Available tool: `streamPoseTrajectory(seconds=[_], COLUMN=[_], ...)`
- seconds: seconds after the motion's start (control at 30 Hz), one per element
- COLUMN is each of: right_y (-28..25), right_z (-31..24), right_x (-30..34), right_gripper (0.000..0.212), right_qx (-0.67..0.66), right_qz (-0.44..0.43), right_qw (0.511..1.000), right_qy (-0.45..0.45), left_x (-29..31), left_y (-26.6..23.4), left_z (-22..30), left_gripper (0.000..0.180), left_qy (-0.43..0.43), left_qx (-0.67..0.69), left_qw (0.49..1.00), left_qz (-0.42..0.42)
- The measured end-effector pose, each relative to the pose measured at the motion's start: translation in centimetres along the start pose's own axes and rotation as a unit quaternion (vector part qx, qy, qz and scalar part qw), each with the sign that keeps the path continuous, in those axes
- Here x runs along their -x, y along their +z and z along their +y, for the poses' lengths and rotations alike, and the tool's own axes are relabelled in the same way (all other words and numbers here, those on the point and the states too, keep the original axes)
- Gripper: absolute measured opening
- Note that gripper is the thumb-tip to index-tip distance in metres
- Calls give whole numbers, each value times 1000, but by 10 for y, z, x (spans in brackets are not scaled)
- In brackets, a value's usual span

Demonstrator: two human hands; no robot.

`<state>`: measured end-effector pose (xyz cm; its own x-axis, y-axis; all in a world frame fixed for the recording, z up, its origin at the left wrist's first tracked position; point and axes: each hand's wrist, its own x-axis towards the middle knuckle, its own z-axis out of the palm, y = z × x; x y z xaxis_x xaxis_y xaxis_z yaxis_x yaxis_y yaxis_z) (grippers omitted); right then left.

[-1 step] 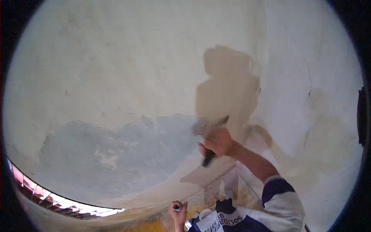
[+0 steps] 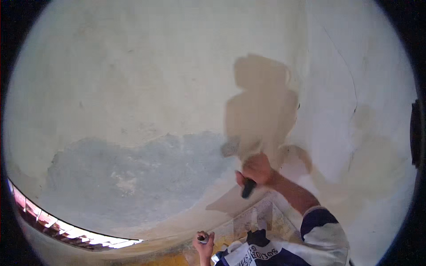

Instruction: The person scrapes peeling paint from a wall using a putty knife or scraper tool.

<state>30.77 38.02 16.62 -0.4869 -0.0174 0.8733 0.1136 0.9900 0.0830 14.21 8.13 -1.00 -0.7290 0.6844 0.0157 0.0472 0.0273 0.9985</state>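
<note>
My right hand point(image 2: 261, 169) is closed round the black handle of a scraper point(image 2: 248, 189), held up against the wall. The handle's butt sticks out below the fist. The blade, above the knuckles, is smeared by motion and lies partly in shadow. A rough grey patch point(image 2: 155, 170), bared of its pale coat, spreads to the left of this hand. Low in front of my body, my left hand point(image 2: 207, 248) is wrapped round a small pale, round-ended thing with a dark middle point(image 2: 203, 239). Most of it is hidden in the fingers.
The cream wall point(image 2: 155, 66) meets a whiter wall point(image 2: 330, 88) with a thin crack at the right. A barred opening point(image 2: 62, 226) lets in light at lower left. Below my right hand is a stained ledge point(image 2: 262, 213). A dark object point(image 2: 416, 133) is at the right rim.
My right hand with the scraper has dropped slightly down the wall and to the right. The handle now stands closer to upright. My left hand has barely moved.
</note>
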Motion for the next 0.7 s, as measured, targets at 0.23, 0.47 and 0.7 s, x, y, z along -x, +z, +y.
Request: streamPoseTrajectory(seconds=[0.23, 0.47, 0.7], right_y=[-1, -4, -14], right_z=[-125, -214, -274], right_x=[133, 205, 184], right_gripper=[29, 26, 23], right_qx=[-184, 41, -92], right_qz=[-94, -161, 10], right_qw=[852, 858, 676], right_qy=[481, 486, 731], left_x=[-3, -24, -6], left_y=[-21, -50, -67], left_z=[4, -12, 12], left_gripper=[30, 22, 17], left_qy=[3, 70, 39], left_qx=[1, -87, -87], left_qw=[1000, 974, 926], left_qz=[-17, -198, -365])
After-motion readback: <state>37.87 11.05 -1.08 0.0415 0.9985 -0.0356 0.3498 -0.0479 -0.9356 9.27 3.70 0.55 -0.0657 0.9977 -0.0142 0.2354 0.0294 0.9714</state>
